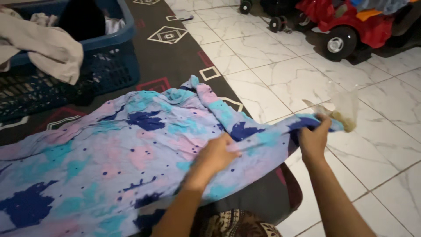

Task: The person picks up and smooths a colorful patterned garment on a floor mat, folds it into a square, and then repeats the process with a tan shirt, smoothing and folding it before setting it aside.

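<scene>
A large pastel cloth (109, 158) with pink, turquoise and navy blotches lies spread over a dark patterned rug (175, 52). My left hand (215, 156) rests flat on the cloth near its middle right, fingers together, pressing it down. My right hand (313, 138) pinches the cloth's far right corner and holds it stretched out over the white tiles. A clear plastic bag (344, 109) lies on the tiles just beyond that hand.
A blue laundry basket (112, 61) with a beige garment (48, 46) draped over its rim stands at the upper left. A red ride-on toy car (351, 26) and small wheels stand at the top right on the marble tile floor (272, 52).
</scene>
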